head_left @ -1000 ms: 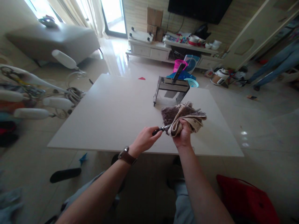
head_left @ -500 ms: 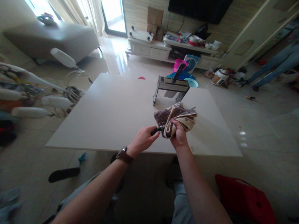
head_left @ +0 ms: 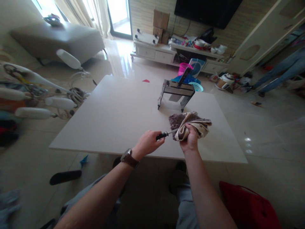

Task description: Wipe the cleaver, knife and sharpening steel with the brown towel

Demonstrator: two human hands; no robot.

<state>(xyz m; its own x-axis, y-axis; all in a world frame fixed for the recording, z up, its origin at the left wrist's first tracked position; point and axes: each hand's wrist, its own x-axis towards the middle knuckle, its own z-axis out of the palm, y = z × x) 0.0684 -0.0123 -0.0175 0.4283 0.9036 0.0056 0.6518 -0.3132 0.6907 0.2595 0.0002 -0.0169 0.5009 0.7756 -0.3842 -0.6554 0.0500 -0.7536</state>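
My left hand [head_left: 149,142] is closed round the black handle of a sharpening steel [head_left: 172,131]. The steel's thin metal rod runs into a folded brown-and-cream cloth [head_left: 183,121], which hides its far end. My right hand [head_left: 190,140] grips the cloth from below and folds it round the rod, above the near part of the white table [head_left: 114,117]. Behind the cloth stands a knife stand [head_left: 178,89] with a black-handled knife [head_left: 184,76] in it, its broad blade showing below the top bar.
A small red piece [head_left: 146,80] lies at the table's far edge. Beyond it are a pink basket [head_left: 183,68] and a light blue basket [head_left: 197,86]. White lamp arms [head_left: 60,103] stand to the left. A red bag [head_left: 247,203] sits on the floor at right.
My right hand and the cloth have moved right along the steel, baring more rod beside the handle. The rod's tip, seen past the cloth before, is now covered.
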